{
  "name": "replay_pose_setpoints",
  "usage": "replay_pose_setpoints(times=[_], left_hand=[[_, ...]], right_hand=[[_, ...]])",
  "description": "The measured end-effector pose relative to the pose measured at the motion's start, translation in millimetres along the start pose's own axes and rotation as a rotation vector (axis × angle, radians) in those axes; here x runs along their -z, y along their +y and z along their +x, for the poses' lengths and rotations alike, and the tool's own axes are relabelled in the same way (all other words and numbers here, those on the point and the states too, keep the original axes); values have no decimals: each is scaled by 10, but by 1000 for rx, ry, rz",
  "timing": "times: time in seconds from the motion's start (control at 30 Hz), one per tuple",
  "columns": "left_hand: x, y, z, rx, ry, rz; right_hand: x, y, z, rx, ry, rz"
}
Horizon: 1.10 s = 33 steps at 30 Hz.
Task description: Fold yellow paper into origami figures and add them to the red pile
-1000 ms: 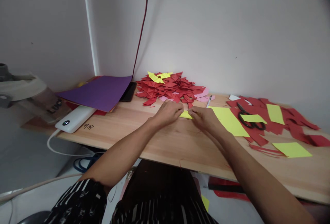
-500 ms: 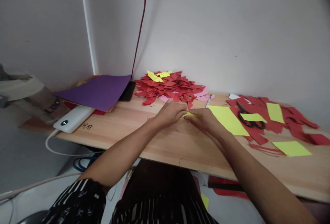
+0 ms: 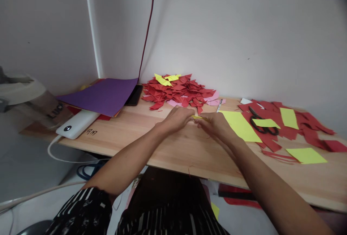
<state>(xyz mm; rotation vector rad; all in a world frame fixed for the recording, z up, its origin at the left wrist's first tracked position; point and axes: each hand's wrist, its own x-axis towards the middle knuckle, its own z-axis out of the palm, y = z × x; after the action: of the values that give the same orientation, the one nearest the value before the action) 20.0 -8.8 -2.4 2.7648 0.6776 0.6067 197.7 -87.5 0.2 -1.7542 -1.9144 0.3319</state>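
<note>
At the desk (image 3: 170, 150), left hand (image 3: 179, 117) and right hand (image 3: 216, 122) pinch yellow paper (image 3: 197, 117), the clear container's (image 3: 46, 105) contents indistinct.

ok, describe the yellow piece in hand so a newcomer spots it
On the wooden desk, find the red folded-paper heap. Just nearer, the left hand and right hand are close together. Between them is the small yellow piece, the only yellow paper being held.

My head view looks from above, forward and down along my forearms (image 3: 135, 155); my lap (image 3: 168, 191) sits nearest, the worktop (image 3: 173, 150) spans left to right beyond it, the pale wall (image 3: 217, 40) is farthest.
</note>
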Motion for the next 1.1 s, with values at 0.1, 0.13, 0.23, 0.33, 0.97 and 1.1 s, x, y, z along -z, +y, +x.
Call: replay_pose_setpoints(times=[0.1, 0.13, 0.23, 0.33, 0.97, 1.1], left_hand=[[-4, -42, 2, 68, 21, 8], [-10, -60, 2, 85, 31, 16], [-25, -96, 0, 102, 49, 44], [-17, -99, -7, 96, 24, 59], [21, -10, 10, -21, 2, 104], [38, 35, 21, -42, 23, 97]], right_hand=[[11, -10, -1, -23, -10, 20], [11, -5, 2, -16, -14, 17], [10, 28, 14, 16, -31, 0], [26, 55, 20, 13, -50, 0], [44, 82, 15, 93, -35, -114], [42, 42, 24, 142, 4, -163]])
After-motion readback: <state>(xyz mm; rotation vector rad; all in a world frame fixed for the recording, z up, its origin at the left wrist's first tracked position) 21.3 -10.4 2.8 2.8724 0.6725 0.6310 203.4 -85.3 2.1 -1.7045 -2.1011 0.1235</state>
